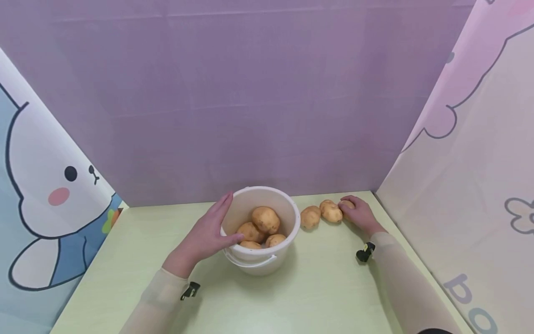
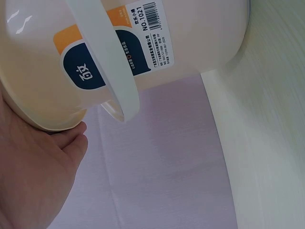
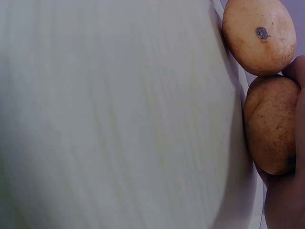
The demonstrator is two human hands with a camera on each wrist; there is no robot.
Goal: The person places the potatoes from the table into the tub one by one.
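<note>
A white bucket point(image 1: 260, 264) stands upright on the table with several potatoes point(image 1: 265, 220) inside. My left hand point(image 1: 207, 229) holds its left rim, thumb reaching over the edge and fingers along the outer side. In the left wrist view, the fingertips lie at the rim beside the bucket's label point(image 2: 138, 40). To the right, my right hand point(image 1: 359, 214) grips a potato point(image 3: 272, 125) at the end of a short row. A second potato point(image 1: 331, 211) sits right beside it, and another potato point(image 1: 310, 217) lies closer to the bucket.
The pale green table point(image 1: 317, 292) meets a purple backdrop point(image 1: 250, 102) just behind the bucket and potatoes. Printed panels rise at both sides, a rabbit panel point(image 1: 46, 185) on the left and a cloud panel point(image 1: 475, 185) on the right. The bucket's handle point(image 1: 250, 264) hangs down in front.
</note>
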